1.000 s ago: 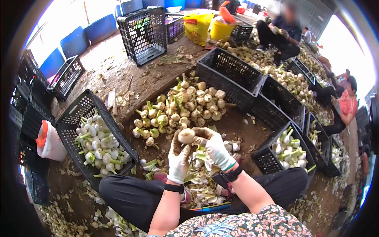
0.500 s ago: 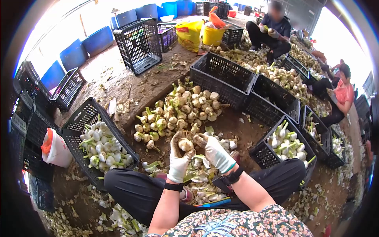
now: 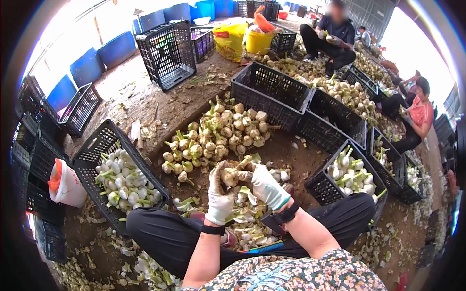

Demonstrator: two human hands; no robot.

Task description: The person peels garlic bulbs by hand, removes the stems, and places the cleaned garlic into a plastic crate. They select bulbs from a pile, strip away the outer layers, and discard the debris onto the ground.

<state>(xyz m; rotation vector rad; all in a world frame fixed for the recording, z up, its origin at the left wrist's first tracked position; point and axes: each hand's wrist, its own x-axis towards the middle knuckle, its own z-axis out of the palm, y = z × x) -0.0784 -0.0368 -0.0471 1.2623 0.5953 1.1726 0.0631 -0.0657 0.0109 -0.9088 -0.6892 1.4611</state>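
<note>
In the head view, my left hand (image 3: 220,196) wears a white glove with soiled fingers and is closed round a brownish garlic bulb (image 3: 229,177). My gloved right hand (image 3: 267,188) is pressed up against the bulb's right side, fingers closed. Whatever those fingers pinch is hidden. Beyond both hands lies a heap of unpeeled garlic bulbs (image 3: 221,131) with short stems. Stripped garlic skins (image 3: 247,233) are strewn between my legs, below the hands.
A black crate (image 3: 90,162) of clean white garlic stands left, and another crate (image 3: 323,190) of garlic right. Two black crates (image 3: 272,104) (image 3: 335,128) border the heap's far side. A white bucket (image 3: 69,186) is far left. Co-workers (image 3: 332,36) (image 3: 420,114) sit among garlic, back right.
The garlic bulb has turned in my left hand, and a stem or root end now points up right. My right hand stays close against it. The whole view has shifted slightly.
</note>
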